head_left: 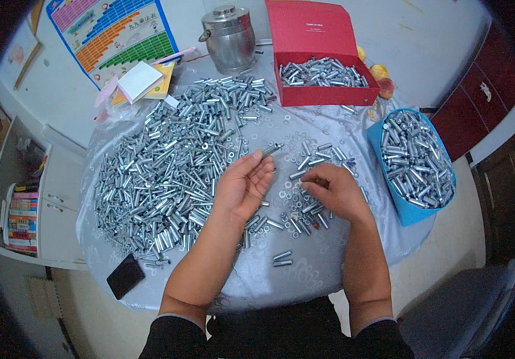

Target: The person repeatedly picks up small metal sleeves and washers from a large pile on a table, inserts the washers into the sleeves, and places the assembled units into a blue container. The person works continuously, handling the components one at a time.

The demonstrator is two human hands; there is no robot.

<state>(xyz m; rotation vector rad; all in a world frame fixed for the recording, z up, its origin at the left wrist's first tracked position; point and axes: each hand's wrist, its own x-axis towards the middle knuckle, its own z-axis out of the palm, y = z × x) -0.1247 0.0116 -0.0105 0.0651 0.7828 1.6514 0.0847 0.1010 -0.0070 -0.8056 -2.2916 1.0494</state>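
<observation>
My left hand (247, 182) is over the middle of the table, palm turned up. Its thumb and forefinger pinch an expansion bolt (272, 149), a shiny metal sleeve with a thinner tip pointing right. My right hand (335, 190) is lowered over a smaller spread of washers (290, 200) and metal sleeves (323, 157), fingers curled and drawn together. What its fingertips hold, if anything, cannot be made out. Left of my hands lies a wide heap of bolts and sleeves (162, 173). Two sleeves (282, 259) lie apart near the front edge.
An open red box (329, 96) full of bolts stands at the back right. A blue bin (416, 218) of bolts is at the right edge. Behind the heap are a metal pot (230, 45) and small books (141, 81). A black phone (125, 277) lies front left.
</observation>
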